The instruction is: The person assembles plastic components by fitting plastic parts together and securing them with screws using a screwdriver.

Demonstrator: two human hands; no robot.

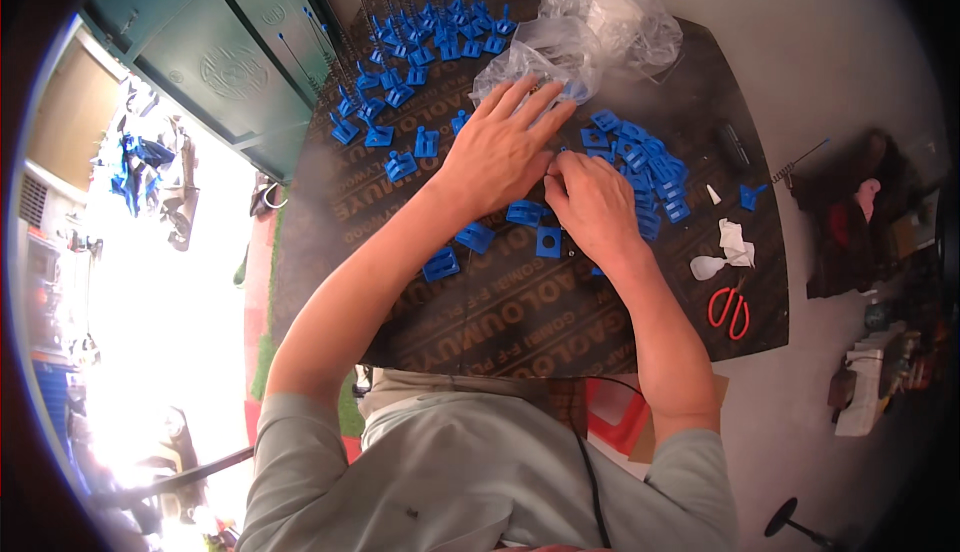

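Grip: left hand (505,147) spread, fingertips by clear bag (610,22); right hand (602,207) curled, fingertips drawn in. Cannot tell whether it pinches anything; fingers hide it. Blue parts (658,170) heaped just beside right hand. Advisable: steady one part with left, leaving right fingertips for finer handling.

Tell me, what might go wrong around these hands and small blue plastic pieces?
The right hand is right beside the heap of small blue plastic pieces, so a sideways brush could scatter some. The left hand overlaps the crumpled clear plastic bag in this view and might drag it. The red-handled scissors, near the dark tabletop's right edge, could perhaps be knocked off.
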